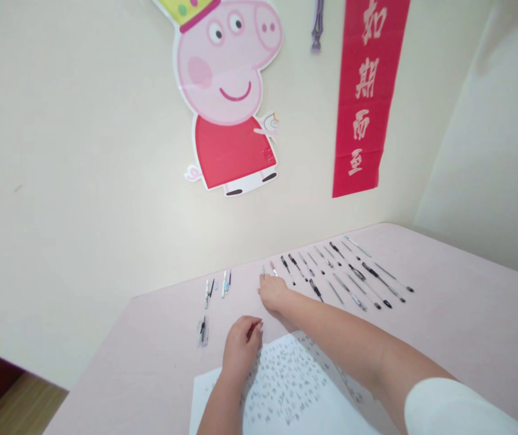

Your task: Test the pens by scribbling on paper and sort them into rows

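My right hand [272,292] reaches across the pink table, fingers closed at the near end of a slim, light-coloured pen [263,269]. Only the pen's far end shows; my fingers cover the rest. A pink-and-white pen [273,267] lies just to the right of it. My left hand [242,341] rests by the top edge of a white sheet [288,386] covered with small dark marks. Its fingers are curled in, and I see nothing between them. My right forearm hides part of the sheet.
Right of my hands, several black and clear pens and refills [316,290] lie in slanted rows. To the left are a few thin pens [207,294], a pale blue piece [216,286] and a small clear case [203,331]. A wall with a cartoon pig cutout [234,145] rises behind.
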Tool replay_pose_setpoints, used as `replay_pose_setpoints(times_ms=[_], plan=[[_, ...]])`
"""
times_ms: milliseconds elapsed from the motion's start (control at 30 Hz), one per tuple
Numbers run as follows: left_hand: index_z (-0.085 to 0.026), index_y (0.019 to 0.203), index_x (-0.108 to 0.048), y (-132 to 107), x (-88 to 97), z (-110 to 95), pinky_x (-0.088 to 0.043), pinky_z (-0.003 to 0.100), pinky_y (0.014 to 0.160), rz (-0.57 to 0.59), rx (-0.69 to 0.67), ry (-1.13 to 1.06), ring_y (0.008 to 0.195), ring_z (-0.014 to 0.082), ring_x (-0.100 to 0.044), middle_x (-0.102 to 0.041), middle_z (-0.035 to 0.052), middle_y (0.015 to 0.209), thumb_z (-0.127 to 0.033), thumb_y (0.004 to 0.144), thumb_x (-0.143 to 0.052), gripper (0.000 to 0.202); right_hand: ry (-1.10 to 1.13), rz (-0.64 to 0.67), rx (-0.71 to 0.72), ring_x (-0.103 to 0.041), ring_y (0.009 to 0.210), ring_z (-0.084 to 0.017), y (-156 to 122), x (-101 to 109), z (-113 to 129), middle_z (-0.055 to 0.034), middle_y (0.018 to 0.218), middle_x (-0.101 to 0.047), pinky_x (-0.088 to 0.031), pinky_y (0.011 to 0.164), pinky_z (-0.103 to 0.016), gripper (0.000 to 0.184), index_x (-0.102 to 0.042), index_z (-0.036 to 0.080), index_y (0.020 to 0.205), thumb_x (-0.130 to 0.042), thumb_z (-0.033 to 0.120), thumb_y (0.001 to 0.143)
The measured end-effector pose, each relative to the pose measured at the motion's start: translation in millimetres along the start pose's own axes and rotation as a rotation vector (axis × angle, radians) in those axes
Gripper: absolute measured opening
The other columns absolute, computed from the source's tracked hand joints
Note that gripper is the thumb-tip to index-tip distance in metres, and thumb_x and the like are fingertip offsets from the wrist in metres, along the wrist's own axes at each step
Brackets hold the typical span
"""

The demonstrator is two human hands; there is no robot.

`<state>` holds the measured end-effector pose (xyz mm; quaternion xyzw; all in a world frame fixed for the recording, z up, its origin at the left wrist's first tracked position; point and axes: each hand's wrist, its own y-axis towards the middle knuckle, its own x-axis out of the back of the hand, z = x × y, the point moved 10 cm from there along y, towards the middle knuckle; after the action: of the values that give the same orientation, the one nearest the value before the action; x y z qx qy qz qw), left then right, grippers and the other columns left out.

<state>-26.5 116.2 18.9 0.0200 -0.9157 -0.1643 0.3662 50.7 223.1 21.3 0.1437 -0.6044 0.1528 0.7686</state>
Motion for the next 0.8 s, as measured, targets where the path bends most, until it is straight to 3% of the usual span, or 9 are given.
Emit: replay_pose_setpoints(times_ms=[333,567,700,800], plan=[[-0.017,0.086,-0.067,0,-2.2,3,-0.045,0.034,0.077,0.011,0.024,-0.003,0.083,0.0201,-0.061,-0.067,0.0071,0.087,-0.026,0.082,-0.048,0.021,-0.084,0.053,0.070,-0.052,0.115,-0.032,7,-4,-4,-0.0251,0.130,-0.051,-0.044,0.089,-0.042,0.043,-0.053,0.007,0.127,-0.039,0.022,0.089],[-0.018,0.087,-0.066,0,-2.1,3,-0.045,0.034,0.078,0.019,0.031,0.000,0.084,0.0202,-0.061,-0.067,0.0072,0.087,-0.026,0.083,-0.047,0.021,-0.100,0.034,0.048,-0.055,0.111,-0.031,2,8,-7,-0.0255,0.124,-0.055,-0.043,0.088,-0.041,0.050,-0.042,0.005,0.136,-0.039,0.026,0.090],[-0.017,0.087,-0.066,1,-4.1,2,-0.044,0.033,0.078,0.034,0.022,0.005,0.084,0.0200,-0.060,-0.066,0.0072,0.087,-0.025,0.083,-0.046,0.022,-0.086,-0.020,0.033,-0.058,0.104,-0.031,-13,16,4,-0.0240,0.116,-0.059,-0.045,0.084,-0.041,0.060,-0.036,0.005,0.138,-0.040,0.041,0.091],[-0.018,0.086,-0.066,0,-3.9,0,-0.044,0.033,0.078,0.035,0.016,0.000,0.084,0.0197,-0.060,-0.066,0.0067,0.087,-0.024,0.082,-0.046,0.021,-0.052,-0.119,0.065,-0.061,0.095,-0.028,-36,26,21,-0.0198,0.108,-0.061,-0.047,0.076,-0.037,0.050,-0.043,0.009,0.132,-0.039,0.038,0.092]])
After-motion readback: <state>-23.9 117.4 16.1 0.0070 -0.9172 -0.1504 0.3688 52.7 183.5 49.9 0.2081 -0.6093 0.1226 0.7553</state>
